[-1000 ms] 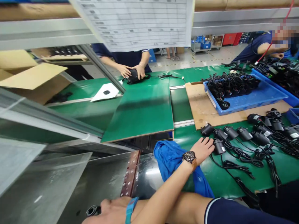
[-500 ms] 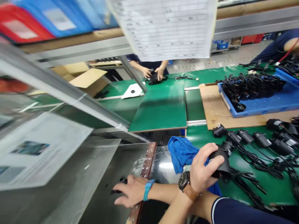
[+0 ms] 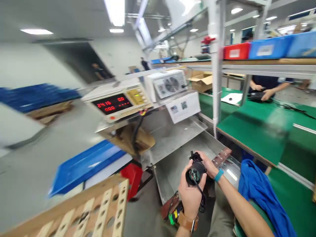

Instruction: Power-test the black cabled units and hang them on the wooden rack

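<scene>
My left hand, with a brown watch on the wrist, grips a small black round motor whose cable hangs down beside the palm. My right hand, with a blue wristband, is closed on the far side of the same motor. Both hands hold it above a slanted metal tray. A blue cloth lies just to the right of my right forearm.
A tester with red digits and a fan-fronted box stand on a shelf above the tray. A green table extends right, where a co-worker's hands handle a black part. A wooden rack with holes and a blue tray are lower left.
My view has swung from the green bench to the tester station on the left. My left hand picked up a black motor from the row and carried it over; my right hand joined it.
</scene>
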{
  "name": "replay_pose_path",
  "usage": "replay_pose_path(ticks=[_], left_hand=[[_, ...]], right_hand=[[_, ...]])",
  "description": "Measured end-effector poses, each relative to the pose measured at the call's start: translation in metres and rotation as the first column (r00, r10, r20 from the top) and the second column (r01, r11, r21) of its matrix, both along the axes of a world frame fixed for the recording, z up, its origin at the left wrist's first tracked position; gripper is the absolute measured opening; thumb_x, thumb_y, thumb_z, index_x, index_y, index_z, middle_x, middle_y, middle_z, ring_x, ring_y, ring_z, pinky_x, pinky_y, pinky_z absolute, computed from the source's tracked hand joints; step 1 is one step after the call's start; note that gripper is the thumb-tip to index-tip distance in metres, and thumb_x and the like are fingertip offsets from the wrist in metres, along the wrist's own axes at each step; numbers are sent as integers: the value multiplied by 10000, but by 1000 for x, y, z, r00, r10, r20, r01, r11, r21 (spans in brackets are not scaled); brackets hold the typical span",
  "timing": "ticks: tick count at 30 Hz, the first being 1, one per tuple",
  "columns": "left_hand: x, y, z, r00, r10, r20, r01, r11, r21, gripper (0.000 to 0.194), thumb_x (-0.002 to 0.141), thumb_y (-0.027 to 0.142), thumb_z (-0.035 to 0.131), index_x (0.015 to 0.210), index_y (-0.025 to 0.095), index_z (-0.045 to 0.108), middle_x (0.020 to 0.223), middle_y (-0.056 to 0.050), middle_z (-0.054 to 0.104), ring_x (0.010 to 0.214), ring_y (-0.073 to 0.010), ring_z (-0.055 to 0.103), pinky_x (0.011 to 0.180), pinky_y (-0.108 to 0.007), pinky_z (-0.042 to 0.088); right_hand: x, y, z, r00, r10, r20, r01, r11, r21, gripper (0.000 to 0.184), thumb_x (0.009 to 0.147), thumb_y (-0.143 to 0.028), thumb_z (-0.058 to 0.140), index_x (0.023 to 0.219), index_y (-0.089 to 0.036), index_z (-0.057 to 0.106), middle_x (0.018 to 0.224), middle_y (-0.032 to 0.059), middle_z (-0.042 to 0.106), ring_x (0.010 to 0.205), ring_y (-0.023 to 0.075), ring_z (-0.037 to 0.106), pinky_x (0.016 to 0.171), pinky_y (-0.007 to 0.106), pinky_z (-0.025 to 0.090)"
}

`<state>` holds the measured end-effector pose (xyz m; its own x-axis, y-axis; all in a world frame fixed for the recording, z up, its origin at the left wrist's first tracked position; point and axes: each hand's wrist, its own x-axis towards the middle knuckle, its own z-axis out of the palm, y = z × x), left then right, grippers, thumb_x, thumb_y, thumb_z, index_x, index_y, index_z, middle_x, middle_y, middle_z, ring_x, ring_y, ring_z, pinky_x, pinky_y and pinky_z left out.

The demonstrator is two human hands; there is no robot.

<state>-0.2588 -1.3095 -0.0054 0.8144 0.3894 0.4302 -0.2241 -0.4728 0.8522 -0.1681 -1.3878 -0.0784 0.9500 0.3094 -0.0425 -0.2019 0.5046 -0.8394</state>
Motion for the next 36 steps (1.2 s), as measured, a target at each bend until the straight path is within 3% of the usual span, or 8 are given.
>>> replay_pose_path(ticks=[5, 14, 19, 22, 26, 32, 34, 36], left_hand=[[20, 46, -33, 983, 172, -56, -172, 985, 20, 559, 771, 346, 747, 1271, 182, 559, 1320, -146, 609, 1226, -288, 584, 1059, -454, 469], [32, 70, -59, 990, 123, -64, -120, 991, 54, 484, 801, 199, 656, 1275, 225, 564, 1382, -91, 577, 1349, -271, 476, 1146, -461, 381], [21, 68, -64, 988, 55, -145, -87, 971, -222, 697, 848, 223, 618, 1483, 238, 332, 1554, -109, 359, 1437, -257, 343, 1178, -418, 321], [-1, 56, -75, 978, -89, -188, -21, 857, -514, 704, 913, 400, 575, 1502, 214, 238, 1536, -158, 360, 1405, -261, 386, 1136, -406, 360], [-29, 32, -99, 816, -542, -201, 230, 622, -749, 606, 798, 524, 710, 1228, 147, 511, 1118, -140, 658, 1013, -229, 636, 893, -346, 491], [-45, 17, -118, 670, -737, -92, 80, 196, -977, 560, 668, 489, 838, 988, 160, 517, 818, -42, 625, 734, -186, 658, 700, -338, 516], [-43, 18, -113, 714, -695, -83, 22, 141, -990, 543, 649, 446, 863, 972, 166, 528, 884, -51, 616, 831, -197, 653, 714, -335, 528], [-39, 18, -106, 795, -588, -148, -53, 175, -983, 516, 650, 423, 869, 960, 159, 552, 978, -73, 615, 934, -188, 626, 748, -295, 519]], right_hand=[[15, 30, 11, 931, 333, -147, -312, 938, 149, 597, 837, -707, 639, 1222, -252, 603, 1211, 62, 616, 1088, 270, 596, 926, 400, 508], [1, 49, 19, 944, 331, 11, -328, 939, -97, 636, 768, -494, 831, 1267, -235, 533, 1220, 54, 599, 1112, 239, 562, 968, 332, 455], [4, 57, 24, 942, 253, -222, -259, 966, 3, 696, 621, -350, 921, 1176, -215, 524, 1035, 43, 653, 908, 238, 638, 864, 383, 542], [12, 57, 30, 884, 329, -331, -309, 944, 114, 685, 628, -281, 904, 1188, -223, 515, 1051, 58, 661, 877, 265, 670, 835, 437, 575], [37, 62, 24, 797, 462, -388, -422, 887, 189, 551, 709, -237, 839, 1171, -186, 543, 1038, 90, 677, 893, 289, 685, 873, 476, 579], [81, 87, -27, 737, 513, -440, -522, 846, 110, 275, 804, -168, 727, 1040, -155, 588, 934, 89, 685, 824, 253, 688, 835, 458, 603], [88, 95, -42, 737, 508, -445, -546, 836, 50, 207, 824, -151, 699, 1005, -150, 598, 917, 86, 684, 797, 245, 684, 789, 445, 616], [92, 104, -52, 717, 521, -462, -572, 819, 36, 126, 852, -160, 671, 959, -135, 611, 888, 90, 680, 784, 236, 677, 775, 431, 622]])
